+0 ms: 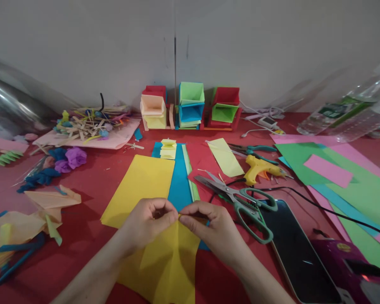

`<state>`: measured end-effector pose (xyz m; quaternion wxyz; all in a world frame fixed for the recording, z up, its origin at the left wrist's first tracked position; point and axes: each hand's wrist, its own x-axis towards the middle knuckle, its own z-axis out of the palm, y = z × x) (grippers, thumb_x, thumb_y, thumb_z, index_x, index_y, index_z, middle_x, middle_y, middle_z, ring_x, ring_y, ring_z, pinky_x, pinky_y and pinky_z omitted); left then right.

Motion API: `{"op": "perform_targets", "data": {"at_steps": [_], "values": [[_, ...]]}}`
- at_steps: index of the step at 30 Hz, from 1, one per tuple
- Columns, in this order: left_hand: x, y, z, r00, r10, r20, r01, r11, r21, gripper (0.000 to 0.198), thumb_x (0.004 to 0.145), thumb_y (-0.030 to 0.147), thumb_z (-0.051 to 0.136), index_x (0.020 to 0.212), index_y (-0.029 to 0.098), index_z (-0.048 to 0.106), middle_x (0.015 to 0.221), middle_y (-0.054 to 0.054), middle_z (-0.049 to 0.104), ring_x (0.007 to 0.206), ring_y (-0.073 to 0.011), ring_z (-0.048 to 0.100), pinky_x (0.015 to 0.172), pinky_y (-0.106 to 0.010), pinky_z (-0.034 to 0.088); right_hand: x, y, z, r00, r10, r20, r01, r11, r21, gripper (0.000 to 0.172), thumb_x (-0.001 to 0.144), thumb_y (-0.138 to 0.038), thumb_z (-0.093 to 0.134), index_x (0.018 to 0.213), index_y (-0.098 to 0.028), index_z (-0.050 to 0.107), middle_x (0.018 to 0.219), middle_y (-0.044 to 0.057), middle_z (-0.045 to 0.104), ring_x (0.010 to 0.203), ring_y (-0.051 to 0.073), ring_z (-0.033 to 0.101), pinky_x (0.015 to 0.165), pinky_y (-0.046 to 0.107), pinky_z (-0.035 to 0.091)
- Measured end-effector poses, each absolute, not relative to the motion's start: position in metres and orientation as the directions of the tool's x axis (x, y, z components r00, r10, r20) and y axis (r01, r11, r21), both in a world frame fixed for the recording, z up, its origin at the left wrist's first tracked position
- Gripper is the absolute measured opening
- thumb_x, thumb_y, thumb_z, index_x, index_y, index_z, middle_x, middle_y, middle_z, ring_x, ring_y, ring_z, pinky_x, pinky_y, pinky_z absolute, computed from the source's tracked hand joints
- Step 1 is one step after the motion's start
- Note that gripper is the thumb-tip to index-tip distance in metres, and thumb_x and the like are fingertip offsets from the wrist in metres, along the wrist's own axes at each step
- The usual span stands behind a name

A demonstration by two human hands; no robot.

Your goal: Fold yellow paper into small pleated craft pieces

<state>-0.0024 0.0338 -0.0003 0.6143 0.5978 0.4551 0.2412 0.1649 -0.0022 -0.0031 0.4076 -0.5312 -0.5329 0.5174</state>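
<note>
Pinching the creased yellow paper [167, 270] at its far edge, left hand [147, 221] and right hand [215, 228] meet; even pressure should serve best!

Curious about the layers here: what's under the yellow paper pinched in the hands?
A bit of blue paper and the red tabletop show past the right edge of the yellow paper; whatever it covers can't be seen.

Scissors [230, 191] are smooth metal and plastic, with pretty matt yellow paper [172, 270] to their left, super glossy phone [299, 249] right.
</note>
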Motion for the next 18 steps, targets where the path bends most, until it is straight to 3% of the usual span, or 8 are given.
{"op": "perform_targets", "data": {"at_steps": [10,18], "values": [[0.0023,0.0292,0.002,0.418,0.864,-0.279,0.254,0.184,0.949,0.013,0.072,0.024,0.052,0.06,0.017,0.054,0.053,0.004,0.043,0.048,-0.0079,0.033,0.044,-0.019,0.026,0.1607,-0.0057,0.0021,-0.086,0.996,0.005,0.295,0.03,-0.955,0.011,0.076,-0.021,0.057,0.067,-0.02,0.062,0.066,-0.001,0.063,0.062,0.012,0.056,0.057,0.022,0.041],[0.0024,0.0291,0.0008,0.44,0.857,-0.27,0.209,0.195,0.958,0.009,0.072,0.022,0.052,0.064,0.017,0.053,0.057,0.004,0.044,0.052,-0.0084,0.037,0.049,-0.019,0.029,0.1583,-0.0069,0.0004,-0.06,0.998,0.022,0.298,0.039,-0.954,0.006,0.075,-0.021,0.056,0.071,-0.02,0.061,0.069,0.0,0.062,0.064,0.013,0.057,0.059,0.023,0.043]]}}
